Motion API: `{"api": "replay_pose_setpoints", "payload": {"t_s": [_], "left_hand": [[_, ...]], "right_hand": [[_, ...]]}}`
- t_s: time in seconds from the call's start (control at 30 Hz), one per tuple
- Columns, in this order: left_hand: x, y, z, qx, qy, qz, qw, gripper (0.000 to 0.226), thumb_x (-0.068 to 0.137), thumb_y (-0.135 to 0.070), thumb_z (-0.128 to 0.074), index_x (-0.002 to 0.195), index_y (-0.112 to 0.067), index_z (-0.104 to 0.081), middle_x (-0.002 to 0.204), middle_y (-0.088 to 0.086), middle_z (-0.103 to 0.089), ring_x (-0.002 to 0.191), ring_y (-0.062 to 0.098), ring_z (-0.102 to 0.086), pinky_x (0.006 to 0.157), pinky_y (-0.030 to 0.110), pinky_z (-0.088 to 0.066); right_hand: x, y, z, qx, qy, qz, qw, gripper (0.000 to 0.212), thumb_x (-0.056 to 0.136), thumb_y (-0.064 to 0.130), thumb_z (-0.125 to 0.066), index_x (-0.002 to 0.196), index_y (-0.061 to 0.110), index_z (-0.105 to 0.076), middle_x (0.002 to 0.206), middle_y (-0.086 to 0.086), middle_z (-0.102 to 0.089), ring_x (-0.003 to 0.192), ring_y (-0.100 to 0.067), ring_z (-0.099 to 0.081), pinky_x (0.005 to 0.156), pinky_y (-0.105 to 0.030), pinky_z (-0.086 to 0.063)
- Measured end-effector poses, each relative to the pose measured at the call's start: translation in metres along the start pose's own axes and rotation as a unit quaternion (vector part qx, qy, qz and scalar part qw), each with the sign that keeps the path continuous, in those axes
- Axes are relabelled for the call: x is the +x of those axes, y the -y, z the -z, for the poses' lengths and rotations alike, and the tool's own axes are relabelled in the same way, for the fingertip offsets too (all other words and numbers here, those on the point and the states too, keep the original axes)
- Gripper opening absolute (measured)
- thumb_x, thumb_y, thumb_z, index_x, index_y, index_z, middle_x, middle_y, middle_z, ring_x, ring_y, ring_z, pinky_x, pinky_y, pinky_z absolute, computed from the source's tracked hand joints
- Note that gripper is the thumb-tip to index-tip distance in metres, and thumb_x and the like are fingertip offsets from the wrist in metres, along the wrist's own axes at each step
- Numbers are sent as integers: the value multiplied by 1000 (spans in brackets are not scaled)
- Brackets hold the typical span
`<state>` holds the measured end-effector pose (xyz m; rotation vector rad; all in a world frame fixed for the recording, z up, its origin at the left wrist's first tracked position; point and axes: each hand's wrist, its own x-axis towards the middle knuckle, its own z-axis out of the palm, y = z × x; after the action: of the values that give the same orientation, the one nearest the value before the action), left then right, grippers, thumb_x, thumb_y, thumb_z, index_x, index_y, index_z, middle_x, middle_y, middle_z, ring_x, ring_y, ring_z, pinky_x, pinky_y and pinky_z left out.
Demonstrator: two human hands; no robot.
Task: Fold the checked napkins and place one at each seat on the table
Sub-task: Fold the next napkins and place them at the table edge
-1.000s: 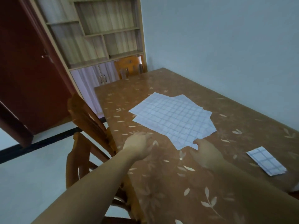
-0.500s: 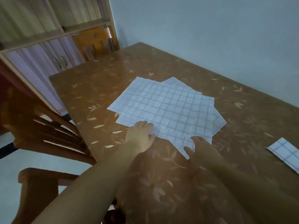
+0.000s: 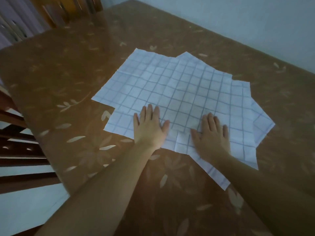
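A loose stack of white napkins with a blue check (image 3: 179, 89) lies spread flat in the middle of the brown leaf-patterned table (image 3: 71, 68), their corners fanned out at different angles. My left hand (image 3: 150, 128) rests flat on the near left part of the stack, fingers straight. My right hand (image 3: 211, 135) lies flat on the near middle of it, fingers straight, beside a small turned-up corner of the top napkin. Neither hand grips anything.
A wooden chair (image 3: 18, 150) stands at the table's left edge, its back slats showing. Another wooden chair (image 3: 68, 9) stands at the far end, in front of a cabinet. A pale wall runs along the table's right side.
The view has moved closer over the table. Both hands have slid forward from the near edge of the stack onto the napkins and now lie flat on them. The folded napkin at right is out of view.
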<state>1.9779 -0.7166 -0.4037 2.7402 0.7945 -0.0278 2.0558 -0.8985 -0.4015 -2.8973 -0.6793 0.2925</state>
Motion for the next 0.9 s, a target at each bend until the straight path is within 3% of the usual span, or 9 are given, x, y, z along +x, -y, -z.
{"api": "replay_pose_setpoints", "payload": {"t_s": [0.1,0.17,0.3,0.4,0.5,0.6,0.67,0.73,0.9], "left_hand": [[-1,1,-2,-6,-26,-12,1000,67,99,-56,-25,155,-20,-17,164,2,-8,151,19,0,122,46,1],[-2,2,-4,-21,-45,-21,999,63,99,-54,-29,153,-20,-26,163,-1,-18,151,17,-7,122,45,-2],[-5,4,-8,-74,-104,-29,991,51,97,-45,-44,142,-21,-46,149,-3,-46,143,16,-32,119,45,-16],[-8,5,-5,-102,-150,-36,983,39,94,-38,-54,129,-21,-57,127,-5,-62,125,18,-51,112,47,-27],[-13,5,2,-106,-134,-12,985,37,93,-38,-53,127,-24,-57,127,-7,-61,124,16,-50,112,44,-26],[-19,1,9,-91,-97,11,991,35,94,-40,-50,124,-25,-58,129,-10,-58,126,14,-45,109,39,-23],[-26,-3,11,-75,-81,21,994,34,94,-41,-49,122,-26,-61,129,-11,-58,126,13,-44,107,38,-24],[-36,-10,13,-92,-72,35,992,34,94,-42,-49,123,-27,-61,129,-11,-58,126,13,-45,108,38,-24],[-74,-24,22,-125,11,-26,992,39,97,-33,-40,135,-32,-51,141,-13,-47,137,9,-34,118,46,-10]], "right_hand": [[-1,-1,4,14,-18,-2,1000,68,99,55,-22,156,20,-11,165,1,-6,151,-17,0,122,-45,1],[-3,-1,6,28,-54,7,998,57,100,50,-32,151,24,-31,161,4,-24,150,-15,-14,120,-47,-3],[-2,-3,10,74,-156,41,984,20,97,30,-55,105,23,-72,122,4,-67,124,-15,-53,114,-50,-17],[-7,-4,18,75,-153,43,984,21,97,25,-55,90,22,-75,106,6,-72,108,-15,-62,114,-46,-14],[-22,-6,21,92,-149,64,982,21,96,20,-56,84,20,-73,92,10,-72,92,-14,-64,114,-48,-24],[-41,-14,22,106,-175,113,972,19,90,11,-65,73,18,-68,69,11,-63,65,-15,-60,88,-53,-49],[-54,-19,27,114,-183,127,968,20,86,9,-68,68,17,-66,62,14,-56,57,-12,-54,77,-48,-52],[-70,-21,33,126,-178,140,966,23,86,10,-67,64,17,-63,59,17,-48,53,-9,-48,72,-43,-53],[-116,-31,48,160,-118,93,976,16,91,20,-59,78,16,-68,75,4,-67,67,-17,-62,67,-34,-52]]}}
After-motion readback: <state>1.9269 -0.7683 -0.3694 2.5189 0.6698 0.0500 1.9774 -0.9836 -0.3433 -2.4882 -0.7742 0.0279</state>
